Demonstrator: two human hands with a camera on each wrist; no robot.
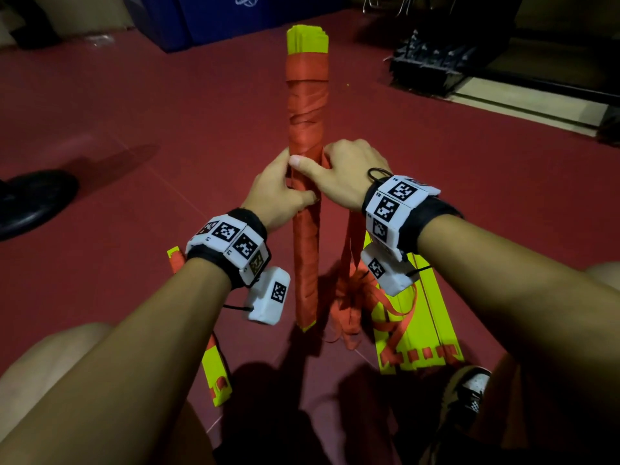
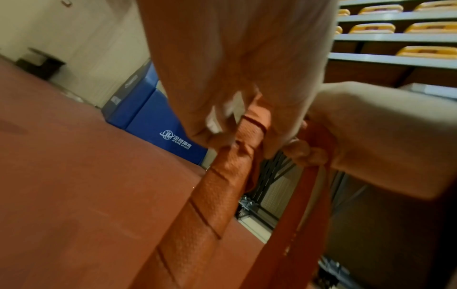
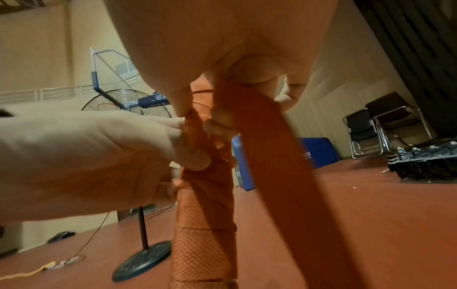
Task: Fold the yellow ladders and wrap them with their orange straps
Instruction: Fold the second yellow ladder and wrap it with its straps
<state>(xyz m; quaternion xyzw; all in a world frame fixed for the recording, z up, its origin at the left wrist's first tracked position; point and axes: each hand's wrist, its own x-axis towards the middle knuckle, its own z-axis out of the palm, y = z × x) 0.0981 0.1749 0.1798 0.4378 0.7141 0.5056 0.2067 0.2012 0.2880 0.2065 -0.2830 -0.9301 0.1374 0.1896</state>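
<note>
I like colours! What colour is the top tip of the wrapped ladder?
Bright yellow, clearest in the head view.

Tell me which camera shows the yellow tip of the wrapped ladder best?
The head view. Only there does the bundle's yellow top end stick out above the orange strap wrapping. Both wrist views show just orange wrapping beside the hands, no yellow tip.

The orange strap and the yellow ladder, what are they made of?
The orange strap looks like woven fabric webbing: the right wrist view shows a fine dotted weave, and its loose end hangs limp. The yellow ladder looks like hard, matte plastic: flat slats stacked with straight edges. That is a guess from looks alone.
</note>
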